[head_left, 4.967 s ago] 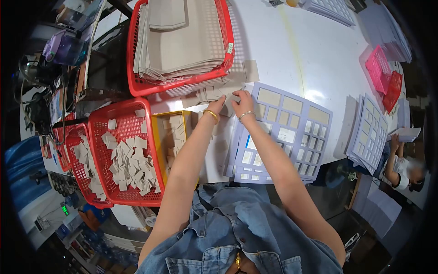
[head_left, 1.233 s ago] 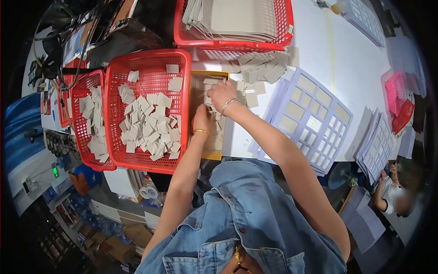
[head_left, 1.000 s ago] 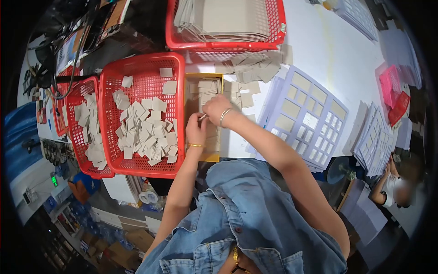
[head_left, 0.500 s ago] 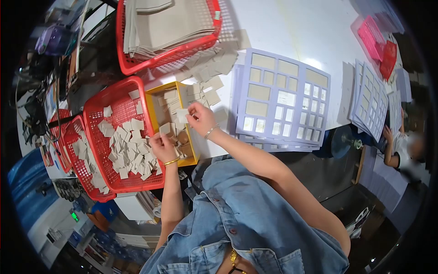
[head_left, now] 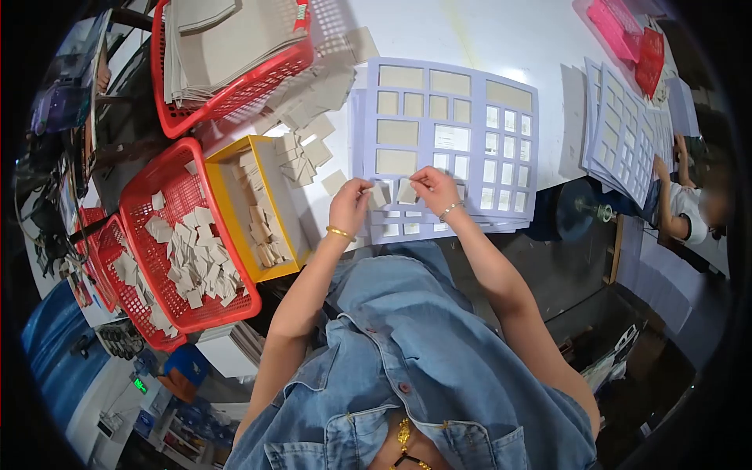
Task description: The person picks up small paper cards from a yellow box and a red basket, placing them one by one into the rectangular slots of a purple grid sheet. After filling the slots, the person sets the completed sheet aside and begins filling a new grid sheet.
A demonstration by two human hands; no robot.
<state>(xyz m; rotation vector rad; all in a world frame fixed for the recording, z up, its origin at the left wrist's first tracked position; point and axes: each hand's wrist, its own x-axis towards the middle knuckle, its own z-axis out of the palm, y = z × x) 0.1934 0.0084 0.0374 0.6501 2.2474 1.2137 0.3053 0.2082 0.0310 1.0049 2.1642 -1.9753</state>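
My left hand (head_left: 349, 208), with a gold bracelet, pinches a small grey cardboard square (head_left: 379, 196) over the lower left of a lavender frame sheet (head_left: 427, 92). A second cardboard square (head_left: 406, 190) is pinched by my right hand (head_left: 437, 193), just to the right of the first. The sheet lies on a stack of similar ones and has rows of rectangular windows. Grey board shows in several windows, while others show white or printed paper. My fingers and the squares hide part of the lower windows.
Left of the sheet stand a yellow box (head_left: 277, 205) and a red basket (head_left: 128, 205), both holding cardboard squares. Loose squares (head_left: 301, 153) lie behind the box. A red basket of large boards (head_left: 176, 125) stands farther back. At right, a person's hand (head_left: 662, 168) touches other lavender sheets (head_left: 591, 129).
Both hands have moved right, from above the yellow box and red basket to the lavender sheet, each carrying a cardboard square. The camera view has shifted, so the baskets appear farther left.
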